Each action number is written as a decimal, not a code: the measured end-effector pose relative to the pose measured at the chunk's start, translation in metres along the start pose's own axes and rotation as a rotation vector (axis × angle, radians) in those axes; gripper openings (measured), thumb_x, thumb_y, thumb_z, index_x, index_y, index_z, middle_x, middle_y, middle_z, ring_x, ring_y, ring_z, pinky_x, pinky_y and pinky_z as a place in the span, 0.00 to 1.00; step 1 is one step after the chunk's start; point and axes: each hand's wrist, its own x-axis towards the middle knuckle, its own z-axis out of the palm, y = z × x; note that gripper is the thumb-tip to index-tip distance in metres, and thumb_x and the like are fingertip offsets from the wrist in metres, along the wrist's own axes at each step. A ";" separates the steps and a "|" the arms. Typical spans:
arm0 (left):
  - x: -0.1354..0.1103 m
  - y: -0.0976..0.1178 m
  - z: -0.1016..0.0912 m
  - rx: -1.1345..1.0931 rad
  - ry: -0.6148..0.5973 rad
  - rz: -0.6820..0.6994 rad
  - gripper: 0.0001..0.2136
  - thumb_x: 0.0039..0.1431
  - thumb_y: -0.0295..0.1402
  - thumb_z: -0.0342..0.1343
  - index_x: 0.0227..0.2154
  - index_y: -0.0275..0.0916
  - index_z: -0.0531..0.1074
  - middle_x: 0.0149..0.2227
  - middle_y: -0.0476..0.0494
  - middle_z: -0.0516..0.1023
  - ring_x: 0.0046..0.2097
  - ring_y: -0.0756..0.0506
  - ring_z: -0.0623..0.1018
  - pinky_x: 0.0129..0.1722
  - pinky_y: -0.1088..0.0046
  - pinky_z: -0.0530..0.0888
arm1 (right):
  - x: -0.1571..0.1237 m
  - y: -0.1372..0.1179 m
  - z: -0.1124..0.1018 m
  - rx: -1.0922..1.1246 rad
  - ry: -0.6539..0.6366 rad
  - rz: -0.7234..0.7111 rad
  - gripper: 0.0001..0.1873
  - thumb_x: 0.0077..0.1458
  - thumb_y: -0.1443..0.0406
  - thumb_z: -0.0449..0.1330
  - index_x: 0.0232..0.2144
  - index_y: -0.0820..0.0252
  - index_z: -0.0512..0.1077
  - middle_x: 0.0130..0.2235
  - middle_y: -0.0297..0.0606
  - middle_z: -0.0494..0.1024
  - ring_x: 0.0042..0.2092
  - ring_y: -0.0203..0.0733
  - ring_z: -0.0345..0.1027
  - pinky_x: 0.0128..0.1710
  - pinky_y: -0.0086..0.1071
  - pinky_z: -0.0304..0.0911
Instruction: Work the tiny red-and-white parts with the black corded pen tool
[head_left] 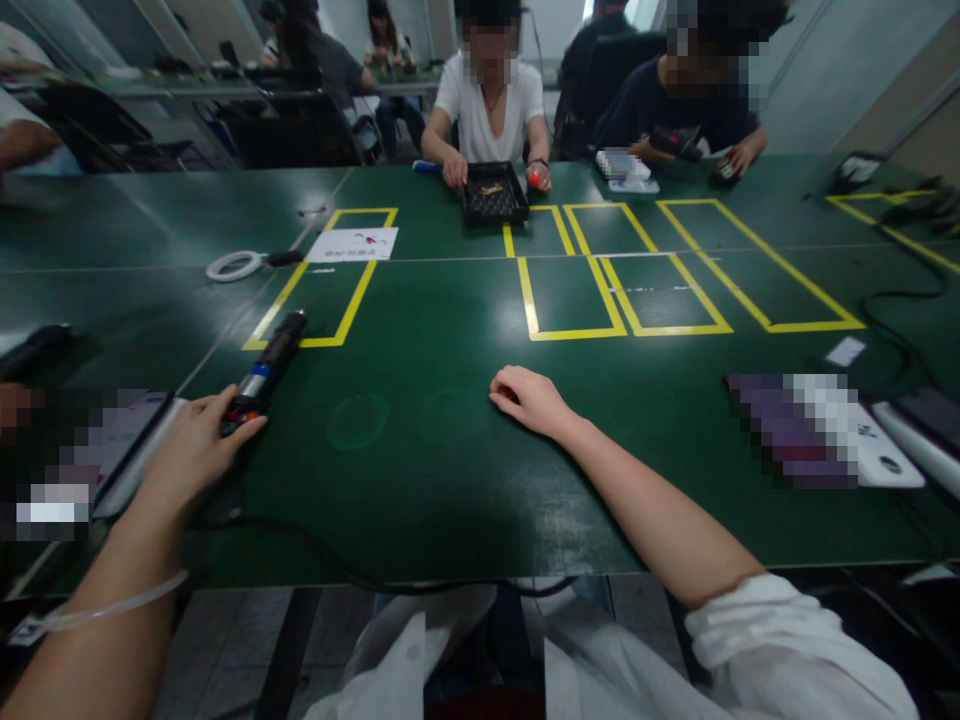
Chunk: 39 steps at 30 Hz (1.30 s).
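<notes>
At the left, my left hand (pixel 196 440) is closed around the rear end of a black electric screwdriver (pixel 271 362) with a blue band. The screwdriver lies slanted on the green table, its tip pointing away from me at the corner of a yellow tape outline. A black cable (pixel 315 545) curves from near this hand along the table's front edge. My right hand (pixel 531 398) rests on the tabletop with its fingers curled in, and nothing shows in them.
Yellow tape outlines (pixel 576 334) mark the table. A printed card (pixel 352 244) and a white tape roll (pixel 234 266) are at left. Opposite, a person holds a black tray (pixel 495 195) and something red (pixel 534 178). Phones (pixel 889 440) lie at right.
</notes>
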 end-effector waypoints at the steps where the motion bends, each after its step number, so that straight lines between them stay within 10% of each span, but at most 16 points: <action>1: -0.001 -0.002 -0.003 0.004 -0.016 -0.013 0.32 0.63 0.52 0.38 0.63 0.35 0.56 0.60 0.33 0.66 0.61 0.39 0.67 0.58 0.66 0.65 | 0.000 0.000 0.000 -0.002 -0.003 0.001 0.03 0.61 0.66 0.56 0.34 0.58 0.68 0.33 0.34 0.71 0.36 0.37 0.63 0.34 0.29 0.53; 10: -0.029 0.026 -0.020 0.091 0.138 -0.136 0.27 0.61 0.54 0.38 0.52 0.40 0.65 0.53 0.32 0.70 0.52 0.32 0.72 0.40 0.58 0.73 | 0.000 -0.001 0.000 -0.001 -0.001 -0.004 0.03 0.61 0.66 0.56 0.34 0.58 0.69 0.33 0.35 0.71 0.37 0.38 0.63 0.35 0.30 0.54; 20: -0.025 0.052 -0.045 -0.031 0.106 -0.252 0.26 0.62 0.51 0.39 0.51 0.37 0.68 0.46 0.33 0.76 0.46 0.31 0.76 0.41 0.54 0.73 | 0.002 -0.002 0.004 0.072 0.008 0.015 0.03 0.60 0.67 0.56 0.33 0.58 0.69 0.32 0.34 0.71 0.36 0.37 0.63 0.35 0.29 0.55; 24: -0.019 0.109 -0.051 -0.540 0.105 0.082 0.20 0.62 0.44 0.47 0.50 0.35 0.68 0.43 0.38 0.79 0.45 0.42 0.78 0.49 0.64 0.71 | 0.002 0.001 0.005 0.188 0.025 0.057 0.04 0.60 0.66 0.56 0.33 0.59 0.70 0.31 0.33 0.71 0.33 0.35 0.63 0.33 0.28 0.55; 31: -0.018 0.231 -0.050 -1.061 -0.358 0.557 0.22 0.63 0.43 0.48 0.55 0.36 0.68 0.40 0.43 0.75 0.39 0.47 0.75 0.44 0.67 0.73 | 0.003 0.003 0.003 0.581 0.044 0.171 0.07 0.58 0.62 0.58 0.34 0.62 0.71 0.29 0.32 0.73 0.30 0.33 0.64 0.32 0.28 0.59; 39: -0.022 0.273 -0.031 -1.260 -0.572 0.620 0.27 0.61 0.41 0.53 0.61 0.35 0.60 0.32 0.48 0.73 0.36 0.48 0.73 0.42 0.68 0.70 | 0.005 0.002 0.008 1.017 -0.037 0.141 0.16 0.55 0.56 0.64 0.40 0.60 0.68 0.34 0.35 0.77 0.33 0.35 0.70 0.36 0.30 0.66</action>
